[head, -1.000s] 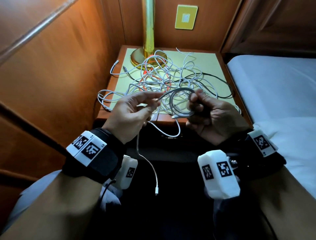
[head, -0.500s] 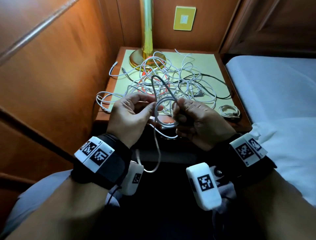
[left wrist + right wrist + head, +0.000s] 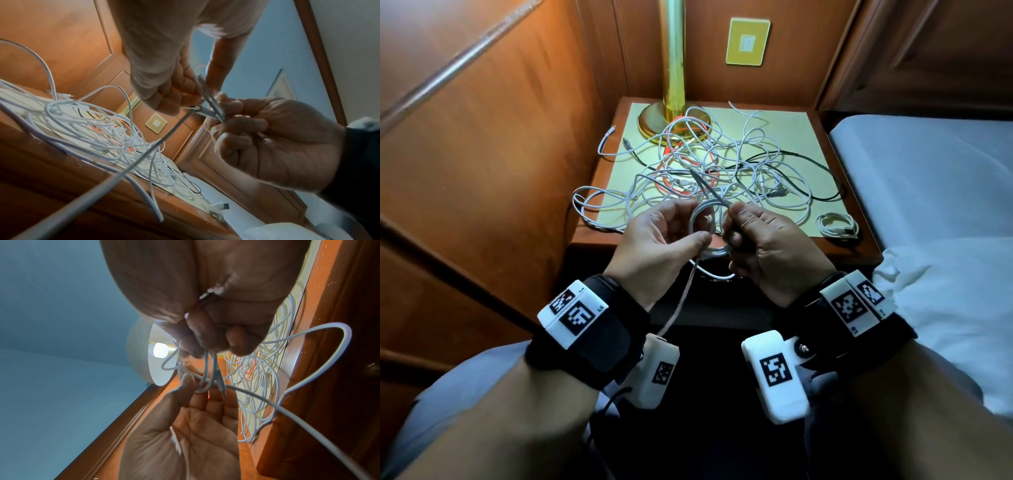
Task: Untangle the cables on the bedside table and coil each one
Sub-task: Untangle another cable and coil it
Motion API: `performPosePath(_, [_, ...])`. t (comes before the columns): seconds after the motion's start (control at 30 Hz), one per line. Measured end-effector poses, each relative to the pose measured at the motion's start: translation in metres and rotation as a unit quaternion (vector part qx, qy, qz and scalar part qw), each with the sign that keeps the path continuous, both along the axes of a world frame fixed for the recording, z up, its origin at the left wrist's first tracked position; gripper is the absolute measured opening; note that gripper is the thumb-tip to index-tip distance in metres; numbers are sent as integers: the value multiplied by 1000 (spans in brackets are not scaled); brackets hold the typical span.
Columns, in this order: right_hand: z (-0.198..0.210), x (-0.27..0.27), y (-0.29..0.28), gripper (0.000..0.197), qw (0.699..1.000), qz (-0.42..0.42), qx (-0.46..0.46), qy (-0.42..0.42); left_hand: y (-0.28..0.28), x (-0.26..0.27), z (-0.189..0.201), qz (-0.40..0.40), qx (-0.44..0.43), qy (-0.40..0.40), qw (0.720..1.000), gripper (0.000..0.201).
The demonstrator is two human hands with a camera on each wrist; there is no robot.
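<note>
One finished coil point(image 3: 837, 224) is seen at the bedside table's point(image 3: 822, 137) four o'clock corner. A second grey cable point(image 3: 703, 228) is pinched by the left hand point(image 3: 657, 246) and gripped by the right hand point(image 3: 770, 246) at six o'clock, half wound. The tangle point(image 3: 722, 164) at centre is left unsorted.

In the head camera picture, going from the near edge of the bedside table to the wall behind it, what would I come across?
The hands, left hand and right hand, holding a half-wound white coil → the tangle of cables on the bedside table → the brass lamp base → the yellow wall plate.
</note>
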State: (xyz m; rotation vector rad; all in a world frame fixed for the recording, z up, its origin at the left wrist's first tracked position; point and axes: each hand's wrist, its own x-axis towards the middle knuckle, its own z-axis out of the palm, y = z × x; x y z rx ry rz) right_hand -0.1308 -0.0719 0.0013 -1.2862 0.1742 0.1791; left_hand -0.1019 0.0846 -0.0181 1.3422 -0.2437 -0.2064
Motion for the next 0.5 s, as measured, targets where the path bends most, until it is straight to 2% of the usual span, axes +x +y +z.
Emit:
performPosePath(0.1, [0,2,0,32,1000,-18,3,14,1,-1,6,-22,-65,54,996,51])
performPosePath(0.2, [-1,3,0,32,999,-31,-4,10,1,-2,11,-44,-77,77,993,50])
performPosePath(0.3, [-4,2,4,33,999,-41,-31,-11,-2,-4,10,-22,-23,51,998,44])
performPosePath(0.37, [-5,3,6,33,997,-47,-54,-39,-2,-3,5,26,38,4,999,39])
performPosePath(0.5, [-10,6,5,34,988,-58,-120,-84,3,3,-3,123,167,-109,972,25])
